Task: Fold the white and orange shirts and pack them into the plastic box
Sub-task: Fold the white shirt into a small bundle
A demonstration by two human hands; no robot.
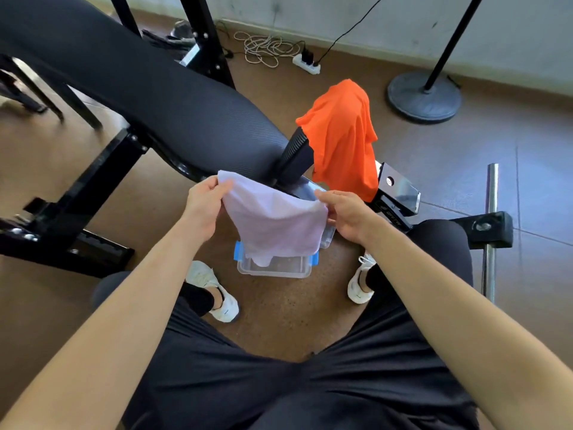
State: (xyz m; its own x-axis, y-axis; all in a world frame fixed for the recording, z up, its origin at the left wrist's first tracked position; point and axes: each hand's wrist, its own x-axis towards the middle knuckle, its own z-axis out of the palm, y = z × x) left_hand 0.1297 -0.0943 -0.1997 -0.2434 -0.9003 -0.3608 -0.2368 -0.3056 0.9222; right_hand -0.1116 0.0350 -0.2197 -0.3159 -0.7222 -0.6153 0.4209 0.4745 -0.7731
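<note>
Black padding first: the gym bench fills the left of the room, and its frame crowds the spot where the packing happens.

Orange shirt: unfolded, draped over an upright post at the bench's foot, just beyond the box. Risk: it hangs loosely, so a brush from an arm could drag it to the floor.

White shirt: held in the air directly above the plastic box. It is folded to a rough panel, with a loose tail sagging from its lower edge.

Left hand pinches the top left corner, thumb over the cloth. Right hand grips the top right edge, fingers curled round it.

Risk: the panel looks wider than the box's opening. Lowered as it is, it would likely bunch on the rim or spill over a side. The fold could also open if either pinch lets go early, and the tail might get trapped under the lid at closing.

Container: one clear plastic box on the floor between the person's shoes, top open.
- Near end: nothing inside except the shirt's tail dipping at rim level. Cannot tell whether it touches the bottom.
- Far end: hidden behind the cloth.
- A clear piece just behind may be the lid; not certain.
- Blue latches sit at the sides, apparently unfastened.
</note>
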